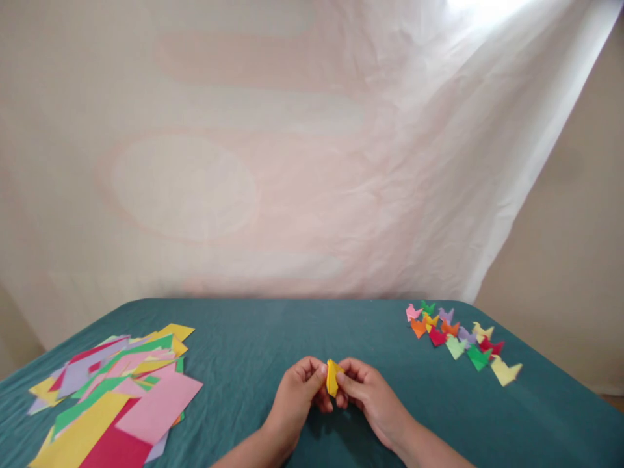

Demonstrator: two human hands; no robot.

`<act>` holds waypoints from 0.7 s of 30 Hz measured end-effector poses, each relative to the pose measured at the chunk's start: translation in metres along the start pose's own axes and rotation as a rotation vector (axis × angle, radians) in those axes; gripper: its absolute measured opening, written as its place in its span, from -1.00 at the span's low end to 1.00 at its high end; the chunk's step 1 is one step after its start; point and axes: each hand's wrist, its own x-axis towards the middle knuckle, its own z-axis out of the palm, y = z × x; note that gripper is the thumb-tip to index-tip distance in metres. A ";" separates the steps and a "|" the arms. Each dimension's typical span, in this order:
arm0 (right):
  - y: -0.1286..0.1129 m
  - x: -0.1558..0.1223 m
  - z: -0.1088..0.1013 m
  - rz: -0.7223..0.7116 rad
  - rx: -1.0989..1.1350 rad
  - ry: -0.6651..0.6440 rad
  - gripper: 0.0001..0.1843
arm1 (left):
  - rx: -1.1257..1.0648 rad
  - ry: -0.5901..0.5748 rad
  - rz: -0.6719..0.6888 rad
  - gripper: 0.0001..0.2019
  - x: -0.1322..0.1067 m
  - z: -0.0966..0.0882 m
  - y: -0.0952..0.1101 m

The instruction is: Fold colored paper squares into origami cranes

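Note:
A small yellow folded paper (332,378) is held upright between both hands, just above the front middle of the table. My left hand (305,387) pinches its left side between thumb and fingers. From the right, my right hand (363,389) grips the other side, its thumb lying on the paper. The piece is narrow with layered folds, and its lower sides are partly covered by my fingertips.
A loose pile of coloured paper sheets (160,406) lies at the left of the green-covered table (244,344). Several folded paper birds (480,357) in mixed colours stand at the right. A pale cloth (302,169) hangs behind the table.

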 end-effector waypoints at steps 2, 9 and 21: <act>0.002 0.000 -0.001 -0.012 -0.002 0.028 -0.73 | -0.016 0.017 0.012 -0.60 0.001 0.000 0.000; 0.001 0.001 0.000 -0.036 -0.090 0.123 -0.67 | 0.008 -0.067 0.017 -0.64 -0.002 0.000 0.009; 0.003 0.001 -0.006 -0.027 -0.081 0.070 -0.66 | -0.102 -0.128 -0.040 -0.70 -0.002 -0.003 0.007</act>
